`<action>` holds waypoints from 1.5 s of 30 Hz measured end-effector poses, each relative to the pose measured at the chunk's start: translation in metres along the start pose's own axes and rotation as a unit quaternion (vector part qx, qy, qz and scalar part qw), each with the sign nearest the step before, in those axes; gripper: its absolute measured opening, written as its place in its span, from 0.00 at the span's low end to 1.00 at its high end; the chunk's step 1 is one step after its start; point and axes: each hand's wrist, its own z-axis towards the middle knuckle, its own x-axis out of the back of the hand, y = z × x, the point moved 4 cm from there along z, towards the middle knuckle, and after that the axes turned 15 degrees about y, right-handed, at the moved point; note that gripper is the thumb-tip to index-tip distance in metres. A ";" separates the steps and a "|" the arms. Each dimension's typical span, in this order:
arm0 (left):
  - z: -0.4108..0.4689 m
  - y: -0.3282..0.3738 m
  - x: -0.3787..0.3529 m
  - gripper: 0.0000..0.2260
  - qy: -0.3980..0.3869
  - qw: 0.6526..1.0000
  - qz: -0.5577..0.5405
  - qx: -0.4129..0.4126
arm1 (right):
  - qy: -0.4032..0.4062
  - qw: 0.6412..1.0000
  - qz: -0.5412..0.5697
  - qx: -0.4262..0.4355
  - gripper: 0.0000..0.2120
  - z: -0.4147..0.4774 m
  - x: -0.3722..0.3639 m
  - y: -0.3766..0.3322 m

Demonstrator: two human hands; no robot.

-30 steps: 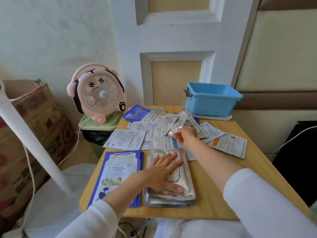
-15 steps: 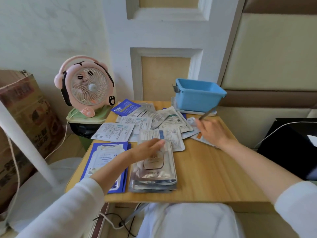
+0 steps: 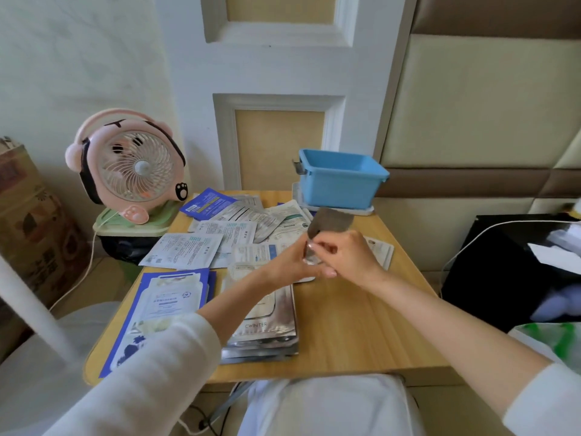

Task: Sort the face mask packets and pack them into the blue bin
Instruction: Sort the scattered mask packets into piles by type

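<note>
Head view, looking down on a silver face mask packet (image 3: 330, 222), pinched upright at its lower part by both hands. From the left, left hand (image 3: 290, 264) closed on it, fingers and thumb curled round the edge. From the right, right hand (image 3: 347, 258) closed on it likewise, fingers curled tight. Upper half of the packet standing clear above the fingertips, tilted a little to the right.

Directly beyond the fingers, past the packet's top: blue bin (image 3: 341, 180), on a white tray (image 3: 336, 211) at the far edge of the table (image 3: 361, 322); contents not visible. Under and beyond the left fingers, a loose spread of white packets (image 3: 188, 250), overlapping, with one dark blue packet (image 3: 207, 204) at its far left. Just right of the right fingers, an orange-marked packet (image 3: 381, 250) flat on the wood.

Nearer than the fingers, below the left wrist, a neat stack of silver packets (image 3: 267, 328). Just beside it on the left, a stack of blue-bordered packets (image 3: 166, 309).

Well to the left of the fingers, off the table, a pink fan (image 3: 132, 171) on a green lid (image 3: 132, 223), with a cardboard box (image 3: 25, 221) further left.
</note>
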 end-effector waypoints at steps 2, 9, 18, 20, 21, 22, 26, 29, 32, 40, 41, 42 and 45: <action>0.010 -0.001 0.003 0.18 0.094 0.995 -0.001 -0.023 | -0.005 0.981 0.098 -0.170 0.07 0.010 0.003 0.000; 0.012 0.007 0.033 0.15 0.175 0.976 -0.126 0.026 | -0.019 0.932 0.161 -0.324 0.30 0.030 0.024 0.029; 0.013 -0.024 0.059 0.03 0.231 0.964 0.027 0.126 | -0.294 0.775 0.094 -0.551 0.09 -0.028 0.017 0.069; 0.015 -0.036 0.072 0.02 0.284 0.947 0.088 0.121 | -0.334 0.773 -0.007 -0.539 0.09 -0.042 0.019 0.073; 0.018 -0.043 0.079 0.04 0.301 0.936 0.136 0.118 | -0.347 0.775 -0.044 -0.527 0.09 -0.047 0.019 0.074; 0.021 -0.048 0.085 0.06 0.307 0.925 0.195 0.113 | -0.362 0.776 -0.074 -0.511 0.10 -0.050 0.019 0.073; 0.035 -0.062 0.097 0.11 0.243 0.889 0.383 0.060 | -0.398 0.794 -0.262 -0.377 0.19 -0.044 0.019 0.071; 0.045 -0.070 0.097 0.15 0.156 0.869 0.466 0.051 | -0.297 0.860 -0.306 -0.281 0.19 -0.026 0.010 0.065; 0.052 -0.077 0.094 0.18 0.090 0.858 0.497 0.093 | -0.214 0.919 -0.200 -0.262 0.13 -0.018 -0.005 0.057; 0.075 -0.085 0.082 0.20 0.070 0.835 0.543 0.061 | -0.148 0.960 -0.060 -0.229 0.08 -0.025 -0.025 0.054; 0.075 -0.076 0.080 0.19 0.103 0.843 0.528 0.008 | -0.128 0.961 -0.047 -0.239 0.10 -0.026 -0.024 0.057; 0.073 -0.064 0.076 0.18 0.137 0.855 0.498 -0.051 | -0.099 0.962 -0.030 -0.254 0.13 -0.025 -0.022 0.060; 0.059 -0.022 0.067 0.20 0.229 0.906 0.319 -0.159 | 0.011 0.941 0.067 -0.332 0.27 -0.016 -0.009 0.068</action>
